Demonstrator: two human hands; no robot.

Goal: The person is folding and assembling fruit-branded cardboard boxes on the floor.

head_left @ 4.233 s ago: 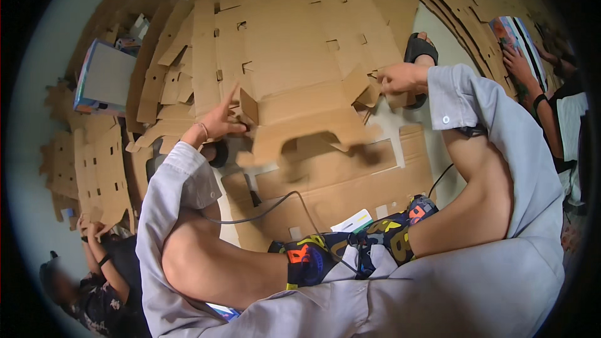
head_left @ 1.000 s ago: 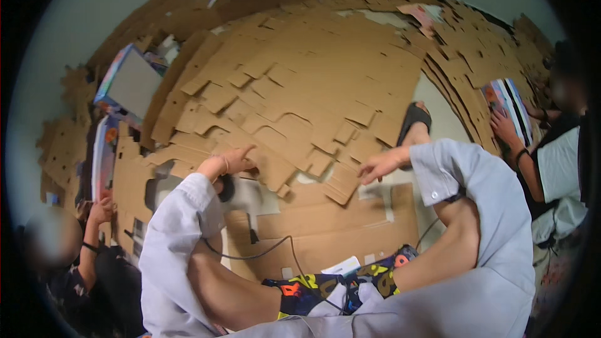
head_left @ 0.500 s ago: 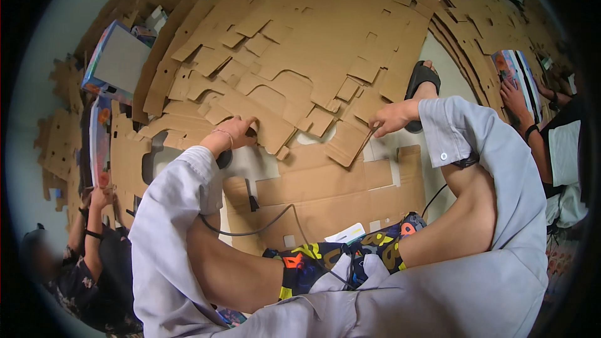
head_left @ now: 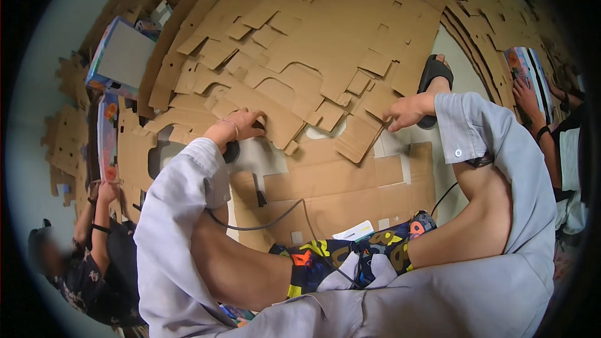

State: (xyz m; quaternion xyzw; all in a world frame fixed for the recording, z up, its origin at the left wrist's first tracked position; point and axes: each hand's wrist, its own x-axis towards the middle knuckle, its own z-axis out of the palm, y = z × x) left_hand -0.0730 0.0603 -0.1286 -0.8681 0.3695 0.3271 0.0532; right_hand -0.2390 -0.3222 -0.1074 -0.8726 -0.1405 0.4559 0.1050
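Brown die-cut cardboard sheets [head_left: 350, 19] lie in a large overlapping layer before me, with cut-outs and small tabs along their near edge. My left hand [head_left: 239, 126], wearing a thin wristband, rests at the near left edge of a cardboard strip [head_left: 275, 122]. A dark gap shows between its thumb and fingers; it looks open. At the right, my right hand [head_left: 408, 112] hovers beside the corner of a cardboard flap [head_left: 360, 143], thumb and fingers apart. Whether its fingertips touch that flap I cannot tell.
My sandalled right foot [head_left: 436, 75] stands beside the sheets. A flattened carton [head_left: 325, 184] lies between my legs, with a black cable [head_left: 263, 230] above it. Colourful boxes [head_left: 122, 56] stand at left. People work at both sides; one [head_left: 103, 263] holds a long printed box [head_left: 107, 138].
The whole view has shifted slightly to the right. My right thumb and fingers have parted a little at the flap's edge. The cardboard has not visibly moved.
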